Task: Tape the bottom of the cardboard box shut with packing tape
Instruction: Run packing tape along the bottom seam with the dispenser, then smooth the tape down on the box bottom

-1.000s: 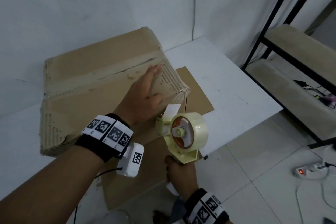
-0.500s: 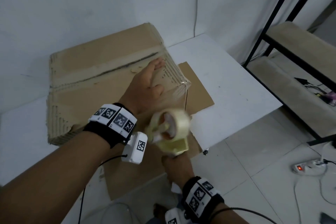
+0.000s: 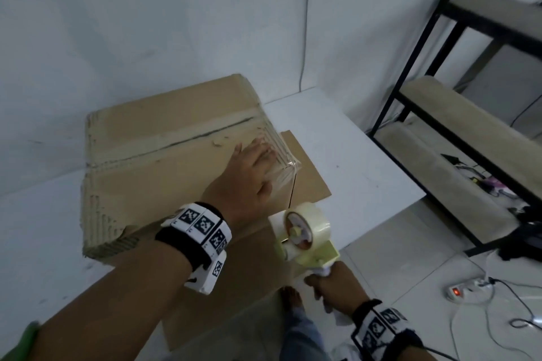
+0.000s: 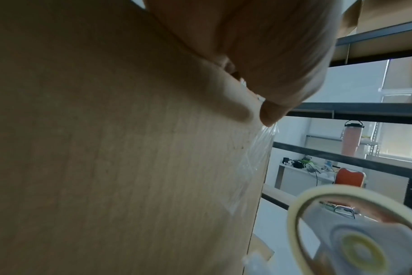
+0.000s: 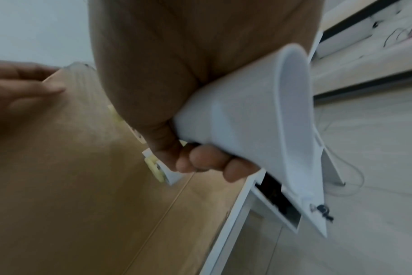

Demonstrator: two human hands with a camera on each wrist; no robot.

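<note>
A brown cardboard box (image 3: 152, 155) lies bottom up on the white table (image 3: 346, 155), its centre seam showing as a dark line with clear tape along it. My left hand (image 3: 249, 170) lies flat on the box's near right corner, fingers straight, pressing clear tape (image 4: 254, 158) down over the edge. My right hand (image 3: 334, 281) grips the white handle (image 5: 242, 119) of a pale yellow tape dispenser (image 3: 302, 231), which carries a roll of clear packing tape and hangs just off the box's front right corner.
A flat cardboard sheet (image 3: 308, 173) lies under the box and juts over the table's front edge. A black metal shelf rack (image 3: 440, 126) stands to the right. A power strip (image 3: 466, 290) and cables lie on the tiled floor.
The dispenser has dropped and swung rightwards, down off the box's corner. My left hand has slid toward the box's right corner.
</note>
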